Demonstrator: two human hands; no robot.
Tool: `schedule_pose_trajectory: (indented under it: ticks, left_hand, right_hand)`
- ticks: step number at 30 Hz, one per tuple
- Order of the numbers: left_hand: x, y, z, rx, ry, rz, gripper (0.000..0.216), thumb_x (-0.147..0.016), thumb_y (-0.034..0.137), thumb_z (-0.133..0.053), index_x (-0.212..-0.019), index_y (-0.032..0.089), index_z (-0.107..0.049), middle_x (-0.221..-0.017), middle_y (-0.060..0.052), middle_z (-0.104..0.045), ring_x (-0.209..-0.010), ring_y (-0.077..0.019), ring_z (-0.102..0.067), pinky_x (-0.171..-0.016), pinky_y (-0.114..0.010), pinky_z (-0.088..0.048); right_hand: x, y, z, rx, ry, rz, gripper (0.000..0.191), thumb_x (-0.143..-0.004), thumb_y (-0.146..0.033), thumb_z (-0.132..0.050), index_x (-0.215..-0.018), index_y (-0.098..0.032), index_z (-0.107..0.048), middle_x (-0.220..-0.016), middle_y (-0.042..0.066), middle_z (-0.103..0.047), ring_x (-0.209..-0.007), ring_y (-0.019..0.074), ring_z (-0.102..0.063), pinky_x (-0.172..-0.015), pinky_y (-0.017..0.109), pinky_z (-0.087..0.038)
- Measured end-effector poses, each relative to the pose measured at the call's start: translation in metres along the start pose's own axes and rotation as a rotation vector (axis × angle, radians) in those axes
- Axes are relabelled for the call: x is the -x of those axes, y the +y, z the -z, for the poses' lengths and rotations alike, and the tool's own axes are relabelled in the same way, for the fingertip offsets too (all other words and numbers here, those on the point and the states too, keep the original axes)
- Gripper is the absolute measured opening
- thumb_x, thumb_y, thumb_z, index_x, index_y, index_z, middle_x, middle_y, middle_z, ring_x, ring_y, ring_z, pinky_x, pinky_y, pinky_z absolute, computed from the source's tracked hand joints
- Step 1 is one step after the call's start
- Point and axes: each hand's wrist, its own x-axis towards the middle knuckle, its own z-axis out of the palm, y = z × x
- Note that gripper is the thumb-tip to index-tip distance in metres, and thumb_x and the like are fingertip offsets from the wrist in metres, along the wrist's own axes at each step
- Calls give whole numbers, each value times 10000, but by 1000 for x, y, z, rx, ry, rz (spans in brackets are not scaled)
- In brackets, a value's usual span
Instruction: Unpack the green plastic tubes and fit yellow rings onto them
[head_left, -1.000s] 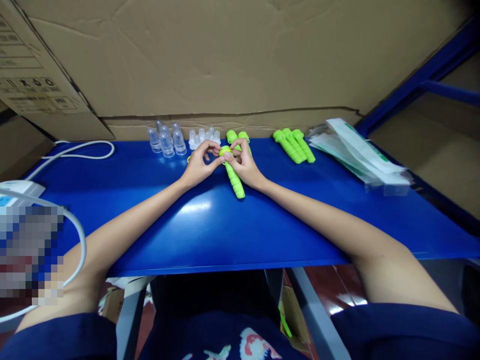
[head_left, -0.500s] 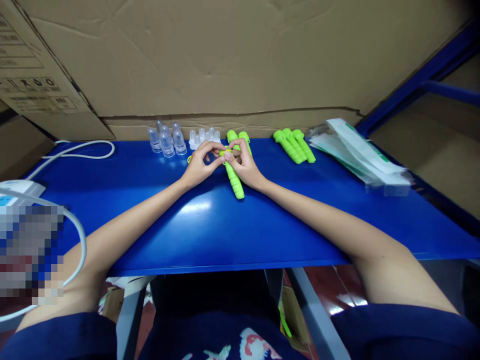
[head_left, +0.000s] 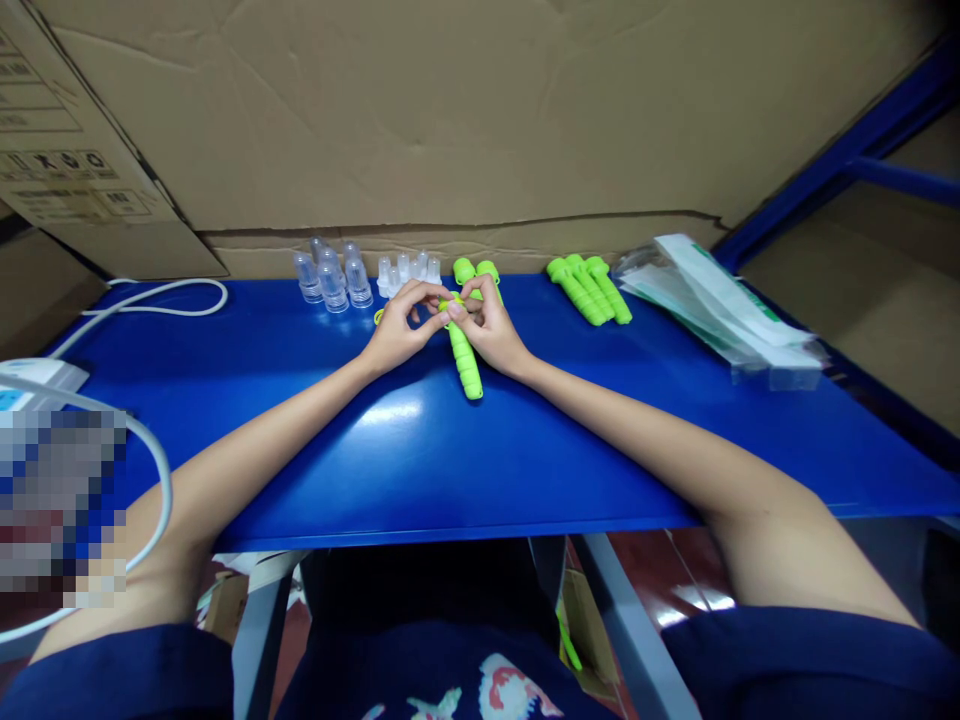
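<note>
Both my hands meet over a ribbed lime-green plastic tube that points toward me on the blue table. My right hand grips the tube's upper part, fingers curled round it. My left hand pinches at the tube's top end with thumb and fingertips; what sits between them is too small to make out. Two more green tubes lie just behind my hands.
Clear plastic caps and smaller clear pieces stand at the back left. A row of green tubes and a stack of clear bags lie to the right. A white cable and device sit left. Cardboard walls the back.
The green tube's near end has swung slightly to the left. My left fingertips have closed in on its top end. Both arms stay where they were.
</note>
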Motion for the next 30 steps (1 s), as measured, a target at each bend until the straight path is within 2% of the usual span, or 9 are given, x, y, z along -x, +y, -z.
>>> schedule_pose_trajectory:
  ticks: [5,11,16,20,22,26,30]
  left_hand:
    - [0,2,1,0,-6,-9,338,-941,508,-708,-1101,212,-726,-1057,-79,-701,-946,-189,-650,-746,-287,-493]
    - [1,1,-2,38,17,11,344,-928,507,-723,-1074,200,-671,-1070,-80,-695,-943,-179,-662,-743,-281,-490]
    - [1,-4,-6,91,35,86,396,-897,536,-748,-1034,214,-560,-1049,-52,-686,-884,-152,-666,-735,-277,-472]
    - [1,-5,-6,36,68,98,402,-899,568,-733,-1011,226,-554,-1008,-37,-694,-878,-156,-670,-737,-286,-462]
    - [1,-5,-5,17,87,108,421,-895,597,-730,-1000,226,-563,-994,-36,-700,-879,-161,-676,-739,-288,-463]
    - [1,-4,-3,15,118,112,426,-914,623,-701,-984,216,-598,-975,-39,-723,-877,-164,-684,-749,-290,-471]
    - [1,-5,-4,26,156,75,363,-999,569,-596,-1006,208,-635,-1048,-70,-739,-921,-174,-693,-784,-302,-504]
  right_hand:
    - [0,0,0,-2,2,6,604,-876,-840,-598,-1028,-297,-381,-828,11,-578,-760,224,-663,-644,407,-595]
    - [-1,2,1,-12,-11,-8,600,-886,-836,-589,-1054,-300,-380,-775,3,-559,-652,213,-613,-535,379,-543]
    - [-2,7,2,-35,-3,-1,596,-897,-827,-578,-1128,-313,-386,-852,23,-587,-802,254,-675,-677,437,-596]
    - [-2,8,1,-83,-22,-23,592,-903,-818,-567,-1111,-311,-342,-919,28,-585,-852,246,-668,-721,438,-600]
    - [-2,7,-1,-139,-43,-33,649,-852,-799,-655,-1092,-309,-305,-983,32,-596,-881,233,-679,-741,431,-614]
    - [-3,8,-5,-215,-100,-66,835,-654,-652,-903,-1072,-312,-264,-1049,9,-593,-853,187,-696,-771,419,-650]
    - [-7,11,-1,-284,-105,-115,817,-651,-549,-932,-1075,-312,-276,-940,-61,-599,-764,143,-705,-786,391,-663]
